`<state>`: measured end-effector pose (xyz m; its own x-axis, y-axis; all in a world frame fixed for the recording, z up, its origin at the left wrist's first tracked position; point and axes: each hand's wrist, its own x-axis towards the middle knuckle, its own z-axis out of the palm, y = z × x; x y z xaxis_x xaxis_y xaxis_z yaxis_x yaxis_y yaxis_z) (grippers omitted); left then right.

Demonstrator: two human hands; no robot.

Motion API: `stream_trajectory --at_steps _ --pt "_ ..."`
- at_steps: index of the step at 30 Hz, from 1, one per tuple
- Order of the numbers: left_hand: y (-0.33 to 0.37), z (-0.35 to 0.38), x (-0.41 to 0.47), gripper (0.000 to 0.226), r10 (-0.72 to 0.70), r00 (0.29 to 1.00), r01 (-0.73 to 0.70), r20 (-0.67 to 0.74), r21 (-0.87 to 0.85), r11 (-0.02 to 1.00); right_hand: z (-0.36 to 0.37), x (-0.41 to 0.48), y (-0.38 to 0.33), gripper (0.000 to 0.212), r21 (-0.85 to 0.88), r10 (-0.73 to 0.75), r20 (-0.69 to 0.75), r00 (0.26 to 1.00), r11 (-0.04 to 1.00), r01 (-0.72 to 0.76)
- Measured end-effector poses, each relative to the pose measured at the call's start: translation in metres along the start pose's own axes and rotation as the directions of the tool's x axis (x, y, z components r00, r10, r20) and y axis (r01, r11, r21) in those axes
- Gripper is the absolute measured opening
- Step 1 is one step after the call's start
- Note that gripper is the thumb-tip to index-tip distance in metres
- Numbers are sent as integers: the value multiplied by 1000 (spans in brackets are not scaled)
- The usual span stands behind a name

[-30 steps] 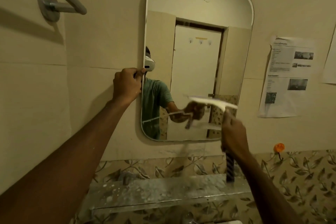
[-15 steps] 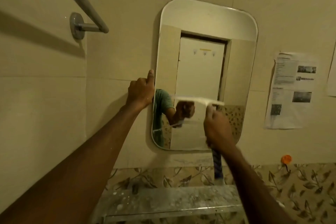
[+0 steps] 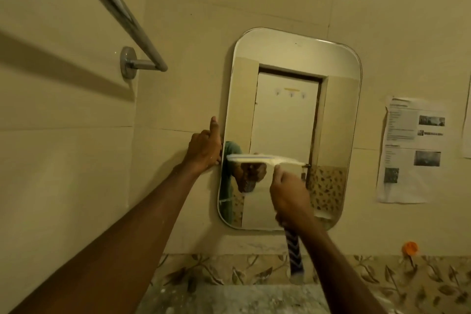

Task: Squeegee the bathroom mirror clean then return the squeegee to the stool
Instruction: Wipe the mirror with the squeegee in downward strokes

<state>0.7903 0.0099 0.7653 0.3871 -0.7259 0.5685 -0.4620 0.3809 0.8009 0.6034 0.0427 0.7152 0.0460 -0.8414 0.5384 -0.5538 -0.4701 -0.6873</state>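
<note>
Right hand [image 3: 290,196] wrapped tight around squeegee [image 3: 265,159] handle, blade on mirror [image 3: 288,64] mid-height; left hand [image 3: 204,146] curled, bracing mirror edge; wiping unfinished, stool return pending.

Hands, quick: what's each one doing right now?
Left hand: holding nothing, fingers curled, braced against the left edge of the mirror.
Right hand: closed on the squeegee handle, blade against the glass.
</note>
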Motion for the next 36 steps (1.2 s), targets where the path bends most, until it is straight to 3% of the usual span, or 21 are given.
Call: stream_trajectory --at_steps 5,7,13,16,18,23,31,34,36 --pt "-5 3 2 85 -8 1000 7 -20 -20 1000 -61 76 -83 40 57 -185 -167 968 979 197" --pt "-7 4 4 87 -19 1000 18 -16 -47 999 -61 86 -91 41 23 -201 -169 965 978 208" --pt "-12 1 6 85 -27 1000 28 14 -73 997 18 5 7 38 15 -100 -111 989 995 103" --pt "-10 4 2 84 3 1000 -3 -26 -4 1000 41 -29 37 45 -92 -63 -70 996 994 56" --pt "-9 4 -1 86 28 998 -25 -47 49 998 38 -27 37 48 -95 -57 -32 998 994 54" --pt "-8 4 6 74 16 996 -7 -85 103 995 15 7 5 43 45 -137 -145 980 988 144" --pt "-12 7 8 56 73 994 -56 -82 189 980 79 -60 82 49 -145 -22 -10 1000 989 21" --pt "-20 9 3 43 122 990 -103 -71 236 966 66 -56 72 46 -129 -69 -8 998 989 68" --pt "-20 9 0 35 143 988 -125 -60 243 962 46 -40 52 42 -63 -124 -83 989 991 119"
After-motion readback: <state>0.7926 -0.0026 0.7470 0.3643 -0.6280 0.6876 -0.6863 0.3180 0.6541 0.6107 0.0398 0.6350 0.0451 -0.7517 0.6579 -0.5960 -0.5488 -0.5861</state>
